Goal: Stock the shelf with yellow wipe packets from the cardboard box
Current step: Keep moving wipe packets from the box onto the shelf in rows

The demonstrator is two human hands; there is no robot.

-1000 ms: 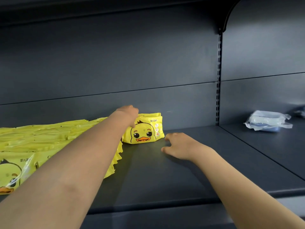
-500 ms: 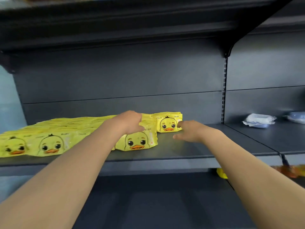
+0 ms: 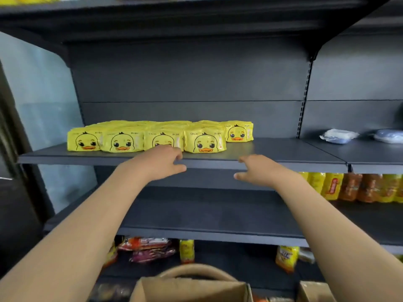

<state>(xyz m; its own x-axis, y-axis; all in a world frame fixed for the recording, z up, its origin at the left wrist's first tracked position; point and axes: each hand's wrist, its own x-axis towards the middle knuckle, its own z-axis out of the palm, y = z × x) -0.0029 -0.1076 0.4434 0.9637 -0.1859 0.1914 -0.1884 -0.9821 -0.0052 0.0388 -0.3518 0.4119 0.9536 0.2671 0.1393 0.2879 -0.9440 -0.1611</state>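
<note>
**STOCKING THE SHELF: HAND AND PACKET STATUS**

**1. Supply.** The cardboard box [image 3: 192, 287] sits below and well in front of the shelf [image 3: 283, 152], at the bottom edge of the view. Its top flap is visible. Its contents are not.

**2. Hands.** Both hands are empty.
- The left hand [image 3: 161, 164] is level with the shelf's front lip. Its fingers are loosely curled and its thumb points right. The fingertips overlap the lower edge of one front-row packet in the view, but contact cannot be confirmed.
- The right hand [image 3: 259, 171] is just below the front lip, in front of the bare right part of the shelf. Its fingers are relaxed and part-extended.

**3. Task items.** The yellow wipe packets [image 3: 205, 142] stand on the left and centre of the shelf with their duck faces forward.
- Four packets form the front row, side by side and touching.
- More packets fill in behind them.
- One rear packet [image 3: 238, 132] shows past the right end of the row, set further back on the shelf.
- The right part of the shelf, up to the slotted upright [image 3: 302, 114], holds no packets.

**4. Handling assessment.**
- The packets appear to be soft film pouches: light, pliable and probably slick.
- Take hold across the padded body, thumb on one face and fingers on the other. Avoid the thin crimped end seals, which are likely to fold or slip.
- Several packets can probably be carried at once if they are squeezed as a block.
- Packets standing on edge may topple. Set each new one against a neighbour.

**5. Next step (judgement).** Reach to the cardboard box for more packets, then extend the row rightward.
</note>
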